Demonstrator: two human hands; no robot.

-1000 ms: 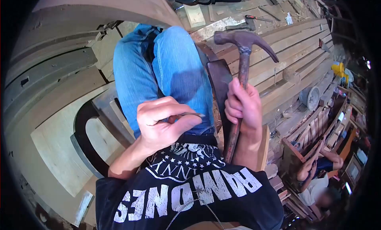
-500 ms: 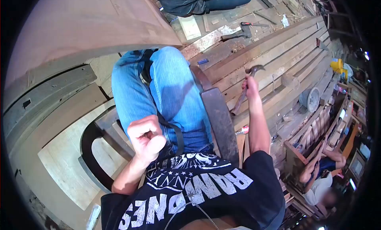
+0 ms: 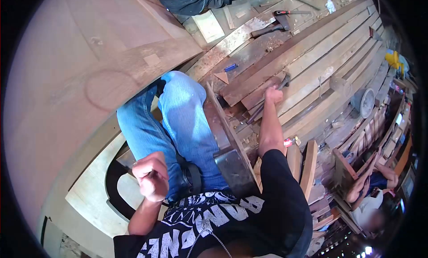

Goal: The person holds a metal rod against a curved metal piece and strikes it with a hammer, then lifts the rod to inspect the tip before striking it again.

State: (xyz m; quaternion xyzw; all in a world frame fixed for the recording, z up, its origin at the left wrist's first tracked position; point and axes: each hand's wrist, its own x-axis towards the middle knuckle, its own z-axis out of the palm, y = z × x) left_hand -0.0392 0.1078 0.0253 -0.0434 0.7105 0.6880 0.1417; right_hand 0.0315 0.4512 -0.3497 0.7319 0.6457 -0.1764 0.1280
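Note:
My right hand [image 3: 273,96] grips a claw hammer [image 3: 284,82] close to its head, low over the long wooden planks [image 3: 307,64]. The hammer's handle slants down toward the left, near the planks' ends. Above my lap, my left hand [image 3: 151,175] is closed in a fist with the thumb folded in. Whatever it may hold is hidden. Beside my right leg stands a dark block-like piece [image 3: 232,169] next to an upright board.
A large curved wooden panel [image 3: 89,53] rises at the left. An axe [image 3: 272,28], a red-and-black-handled tool [image 3: 285,12] and a blue object [image 3: 231,67] lie on the floor ahead. A grey bucket [image 3: 363,103] stands right; another person [image 3: 368,198] sits far right.
My right hand has brought the hammer down and left, closer to the planks' near ends. My left fist has shifted slightly left and down. The whole view has turned somewhat.

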